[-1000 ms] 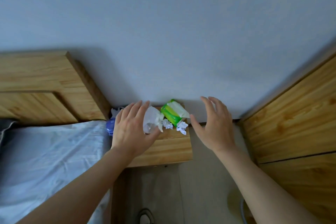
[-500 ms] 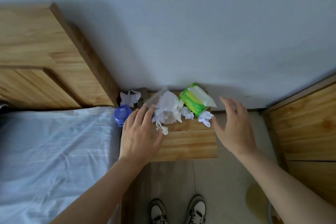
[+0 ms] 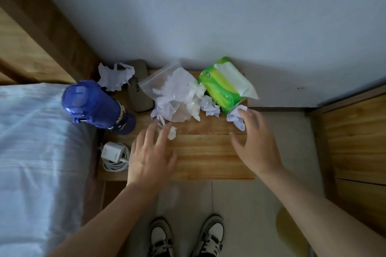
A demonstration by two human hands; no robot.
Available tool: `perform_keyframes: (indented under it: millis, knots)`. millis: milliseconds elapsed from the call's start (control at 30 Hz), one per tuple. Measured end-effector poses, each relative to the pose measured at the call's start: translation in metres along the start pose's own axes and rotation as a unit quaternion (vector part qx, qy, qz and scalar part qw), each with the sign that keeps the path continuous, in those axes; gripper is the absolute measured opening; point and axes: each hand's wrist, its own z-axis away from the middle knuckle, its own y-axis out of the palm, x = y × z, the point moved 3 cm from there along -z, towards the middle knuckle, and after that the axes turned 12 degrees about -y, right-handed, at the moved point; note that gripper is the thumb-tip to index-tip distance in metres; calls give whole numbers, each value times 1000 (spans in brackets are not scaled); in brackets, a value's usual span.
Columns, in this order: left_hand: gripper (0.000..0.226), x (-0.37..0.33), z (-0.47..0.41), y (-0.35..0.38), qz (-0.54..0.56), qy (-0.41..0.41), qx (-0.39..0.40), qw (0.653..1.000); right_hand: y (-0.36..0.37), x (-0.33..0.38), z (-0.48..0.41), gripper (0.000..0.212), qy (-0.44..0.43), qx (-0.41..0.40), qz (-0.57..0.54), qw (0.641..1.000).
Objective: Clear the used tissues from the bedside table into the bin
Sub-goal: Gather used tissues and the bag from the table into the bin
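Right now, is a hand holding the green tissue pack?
No, the green tissue pack lies on the bedside table; the left hand and right hand are open, not around it.

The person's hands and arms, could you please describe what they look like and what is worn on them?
The left hand and right hand are bare: no gloves, rings or watch show. Both forearms are uncovered down to the frame's edge, with no sleeves in view.

A single head-worn camera looks steeply down, wide-angled and close, on the bedside table (image 3: 208,152) in mid-frame. The wall (image 3: 208,16) fills the far part, the bed (image 3: 31,142) lies left, a wooden cabinet (image 3: 355,142) right, and the person's shoes (image 3: 159,236) show at the near edge.
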Motion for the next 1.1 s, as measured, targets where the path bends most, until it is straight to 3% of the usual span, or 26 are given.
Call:
perform_keyframes:
  millis: [267,633,833,1100]
  knots:
    - [56,-5,-11,18,8,33,-10,999,25,-12,-8,62,-9,-3,18,1000]
    - [20,-10,-16,24,44,44,-29,998,38,-14,-12,44,-30,-69,-18,997]
    - [29,-11,-13,24,69,56,7,996,45,-11,-9,50,-25,-35,-18,999]
    - [40,-10,-9,21,94,64,39,993,45,-1,-1,42,-39,-46,-5,998]
